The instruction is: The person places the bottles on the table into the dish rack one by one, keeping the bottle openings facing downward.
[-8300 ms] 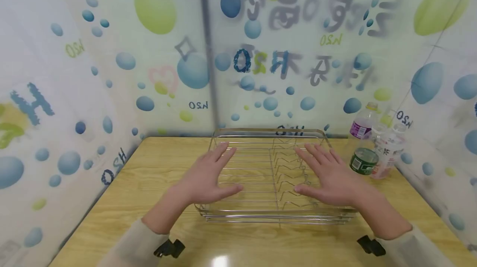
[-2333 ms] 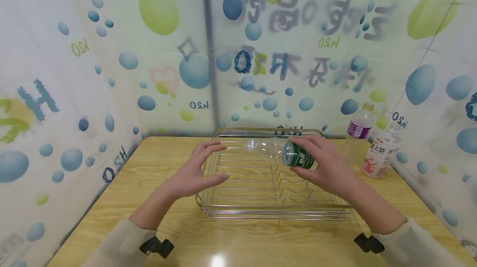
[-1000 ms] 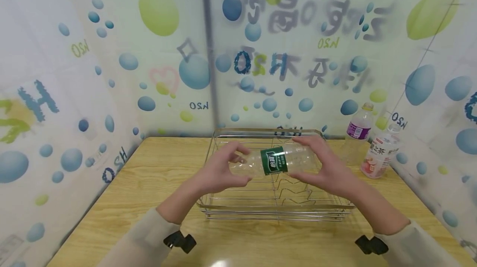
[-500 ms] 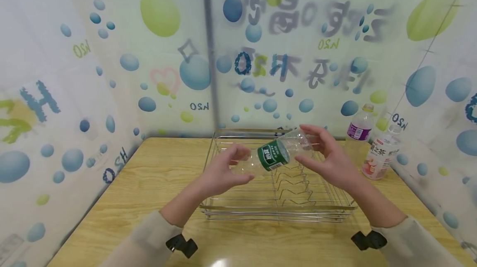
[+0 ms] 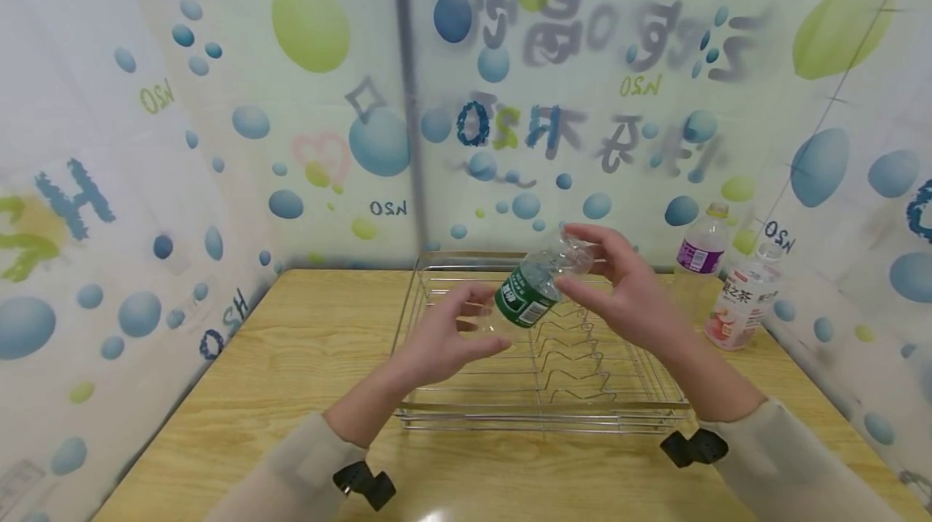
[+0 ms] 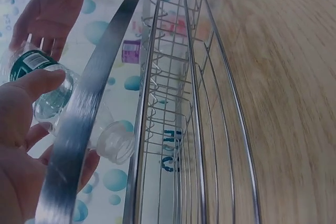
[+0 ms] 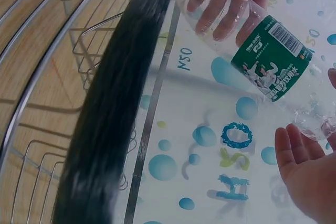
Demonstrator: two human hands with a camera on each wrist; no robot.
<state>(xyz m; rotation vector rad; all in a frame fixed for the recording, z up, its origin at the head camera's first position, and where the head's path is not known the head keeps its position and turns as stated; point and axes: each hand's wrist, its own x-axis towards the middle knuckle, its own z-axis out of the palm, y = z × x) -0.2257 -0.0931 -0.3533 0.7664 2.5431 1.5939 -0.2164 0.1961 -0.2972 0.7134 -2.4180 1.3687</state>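
Up over the rack (image 5: 546, 406), here's the green-labelled bottle (image 5: 527, 298), aslant between two hands, its neck low and to the left, its base raised toward the right. The left hand (image 5: 446, 337) has a proper grasp on the neck end, thumb on one side, fingers wrapped round the other, with the mouth of the bottle poking out past them (the left wrist view catches that nicely). At the upper end, the right hand (image 5: 632, 287) cups the base between thumb and fingers; whether it's squeezing or merely touching, I cannot tell! Now the edges: the rack's front rail runs straight across below both forearms, with a strip of table (image 5: 328, 328) this side of it, and its back rail sits close to the patterned sheet (image 5: 451, 166) behind. Widest room is on the left, where wood grain stretches from the rack to the table's left edge. Over on the right it's tighter: the purple-labelled bottle (image 5: 699, 259) and the pink bottle (image 5: 739, 307) stand upright, side by side, between the rack and the right-hand wall, the pink one nearer the table's edge, both beyond the right hand and apart from it.
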